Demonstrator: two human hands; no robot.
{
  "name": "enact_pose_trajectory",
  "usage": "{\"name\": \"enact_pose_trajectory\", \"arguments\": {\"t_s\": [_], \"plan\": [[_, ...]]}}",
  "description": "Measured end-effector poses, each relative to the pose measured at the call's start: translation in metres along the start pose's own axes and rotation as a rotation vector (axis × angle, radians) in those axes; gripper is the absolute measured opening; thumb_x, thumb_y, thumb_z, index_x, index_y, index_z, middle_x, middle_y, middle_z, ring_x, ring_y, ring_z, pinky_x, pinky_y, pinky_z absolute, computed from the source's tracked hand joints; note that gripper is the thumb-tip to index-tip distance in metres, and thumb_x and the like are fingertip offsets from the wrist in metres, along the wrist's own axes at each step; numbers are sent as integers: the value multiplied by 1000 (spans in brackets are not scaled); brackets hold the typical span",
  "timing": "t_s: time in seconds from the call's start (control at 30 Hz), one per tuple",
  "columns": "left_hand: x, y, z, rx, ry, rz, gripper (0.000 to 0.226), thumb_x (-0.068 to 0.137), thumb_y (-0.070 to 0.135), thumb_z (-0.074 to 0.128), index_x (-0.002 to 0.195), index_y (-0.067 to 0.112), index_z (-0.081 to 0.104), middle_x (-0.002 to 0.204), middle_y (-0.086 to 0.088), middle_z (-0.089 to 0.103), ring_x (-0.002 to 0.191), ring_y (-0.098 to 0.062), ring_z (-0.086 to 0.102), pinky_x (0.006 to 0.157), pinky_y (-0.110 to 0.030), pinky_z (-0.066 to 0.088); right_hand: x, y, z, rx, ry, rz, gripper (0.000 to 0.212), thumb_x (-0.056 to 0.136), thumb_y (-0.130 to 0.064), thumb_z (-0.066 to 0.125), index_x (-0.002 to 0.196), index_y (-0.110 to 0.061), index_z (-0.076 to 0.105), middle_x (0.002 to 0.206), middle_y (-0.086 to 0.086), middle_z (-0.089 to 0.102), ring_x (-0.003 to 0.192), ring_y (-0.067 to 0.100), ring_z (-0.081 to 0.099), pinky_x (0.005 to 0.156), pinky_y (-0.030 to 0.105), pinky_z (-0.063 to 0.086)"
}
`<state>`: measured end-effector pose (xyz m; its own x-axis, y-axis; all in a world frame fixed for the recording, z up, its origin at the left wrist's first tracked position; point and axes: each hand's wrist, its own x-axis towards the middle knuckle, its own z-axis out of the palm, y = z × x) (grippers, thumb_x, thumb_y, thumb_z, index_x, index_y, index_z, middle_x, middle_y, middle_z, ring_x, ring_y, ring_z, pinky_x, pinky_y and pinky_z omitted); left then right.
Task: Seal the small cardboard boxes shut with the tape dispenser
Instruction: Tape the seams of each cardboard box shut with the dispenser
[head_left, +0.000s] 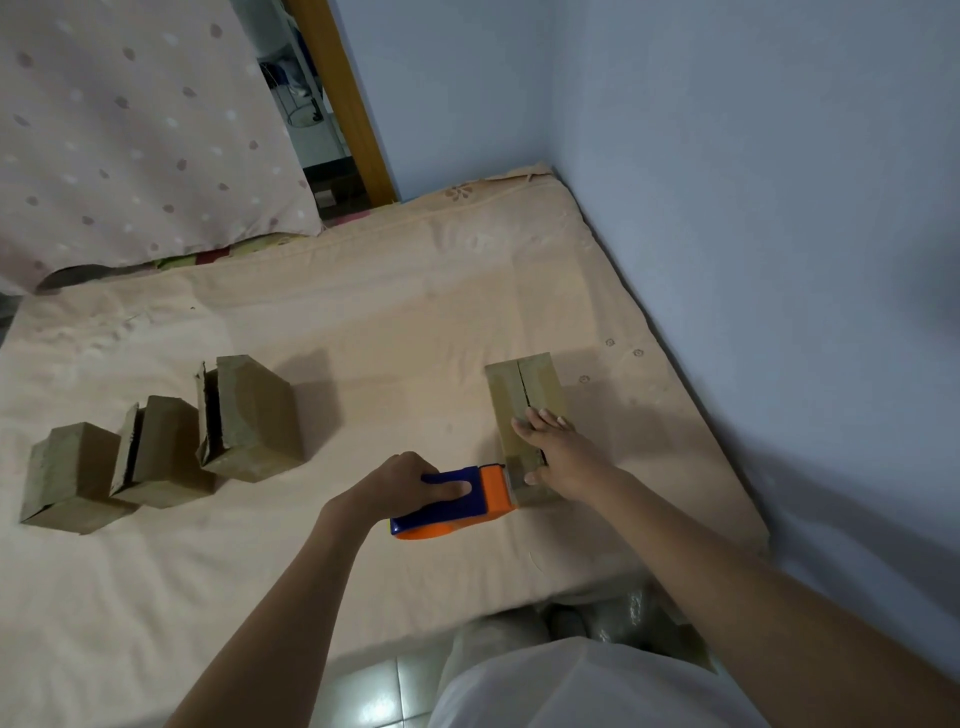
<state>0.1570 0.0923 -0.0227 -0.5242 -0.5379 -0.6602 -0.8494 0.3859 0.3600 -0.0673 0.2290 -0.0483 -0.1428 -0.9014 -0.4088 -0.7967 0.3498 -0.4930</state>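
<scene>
Blue-orange tape dispenser (454, 499) meets flat brown box's (524, 395) gaping seam.

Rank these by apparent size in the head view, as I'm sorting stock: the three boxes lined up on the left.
1. The rightmost box, largest.
2-3. The middle box and the leftmost box look alike; viewing angle leaves their order unsure.

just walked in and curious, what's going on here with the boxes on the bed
A person is taping small cardboard boxes on a mattress. The right hand presses flat on one box, while the left hand grips a blue and orange tape dispenser at its near end. Three more boxes wait at the left, at least two with flaps ajar.
</scene>
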Motion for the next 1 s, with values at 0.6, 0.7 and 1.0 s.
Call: {"name": "enact_pose_trajectory", "arguments": {"t_s": [0.6, 0.7, 1.0], "plan": [[-1, 47, -13, 356, 118, -129, 65, 73, 84, 56, 83, 19, 56, 78, 1, 62, 75, -18, 61, 68, -31, 51, -1, -9, -3, -65, 1, 2, 86, 97, -23, 62, 160, -26, 4, 167, 0, -9, 153, 19, -11, 123, 33, 0], [1, 61, -19, 462, 125, -148, 56, 77, 75, 61, 91, 20, 60, 83, 2, 63, 81, -21, 63, 75, -31, 52, 1, -11, -4, -104, -8, -4, 86, 97, -27, 63, 161, -22, 5, 167, 4, -7, 154, 21, -8, 125, 35, 2], [-3, 4, 4, 425, 416, -410, 40, 98, 56, 45, 98, 20, 62, 94, 0, 64, 88, -21, 64, 69, -26, 44, 1, -8, -7, -78, -4, -17, 88, 95, -30, 65, 160, -21, 6, 168, 6, -5, 154, 21, -6, 122, 31, -2]]}}
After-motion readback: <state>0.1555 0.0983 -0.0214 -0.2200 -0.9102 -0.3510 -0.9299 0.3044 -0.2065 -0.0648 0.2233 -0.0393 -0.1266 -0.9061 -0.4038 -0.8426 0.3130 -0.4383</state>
